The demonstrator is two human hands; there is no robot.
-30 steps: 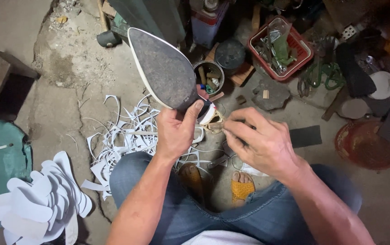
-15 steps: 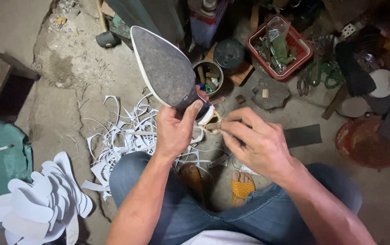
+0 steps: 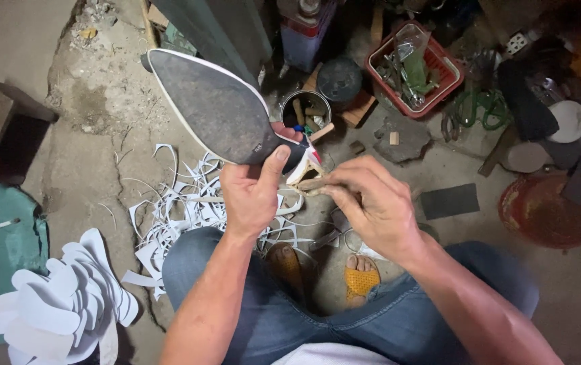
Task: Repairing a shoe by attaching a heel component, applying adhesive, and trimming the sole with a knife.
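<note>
The left hand (image 3: 253,196) is clamped on the narrow waist of a shoe sole (image 3: 219,111), thumb pressed across its dark underside and fingers wrapped behind. The right hand (image 3: 371,203) sits just beside it, fingertips pinched together on a pale strip (image 3: 310,181) at the heel end of the sole — whether that is a small tool or a sliver of trim I cannot tell.

The relation that matters: the sole's long axis runs from the hands up and away to the left, its pointed toe far from the body and its heel end down between the two hands. So the left hand carries the weight, while the right hand is nearer the end being worked.

Below the hands lie the person's knees in blue jeans and a foot in a yellow sandal (image 3: 360,277). On the floor (image 3: 81,155) to the left, curled white trimmings (image 3: 175,209) pile up — further out, a stack of white cut insoles (image 3: 60,304). Beyond the sole stand a tin of tools (image 3: 304,111) and a red basket (image 3: 412,67).
</note>
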